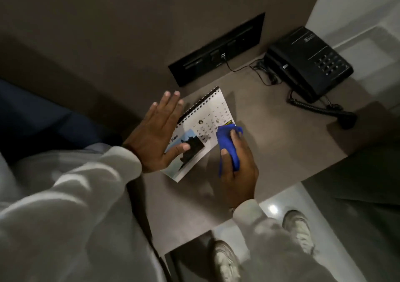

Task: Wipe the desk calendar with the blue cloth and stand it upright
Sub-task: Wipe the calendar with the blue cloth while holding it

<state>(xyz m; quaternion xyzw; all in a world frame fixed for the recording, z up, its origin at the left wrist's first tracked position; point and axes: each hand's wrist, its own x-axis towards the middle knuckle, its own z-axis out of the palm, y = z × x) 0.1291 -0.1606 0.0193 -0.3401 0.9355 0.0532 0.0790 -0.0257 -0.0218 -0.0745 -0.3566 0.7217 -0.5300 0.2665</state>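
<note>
Grey-brown desk top (pixel 270 152) carries white spiral-bound desk calendar (pixel 212 108), lying flat near left edge; left hand (pixel 155 136) fingers spread wide, palm and thumb pressing its photo side; right hand (pixel 240 169) fingers curled round bunched blue cloth (pixel 227 143), cloth on page's date grid; black corded telephone (pixel 307 63) well apart at back right

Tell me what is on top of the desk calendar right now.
The left hand lies flat on the desk calendar, thumb on its photo. The blue cloth, in the right hand, presses on the date grid's corner. Print beneath the palm and cloth is covered.
</note>
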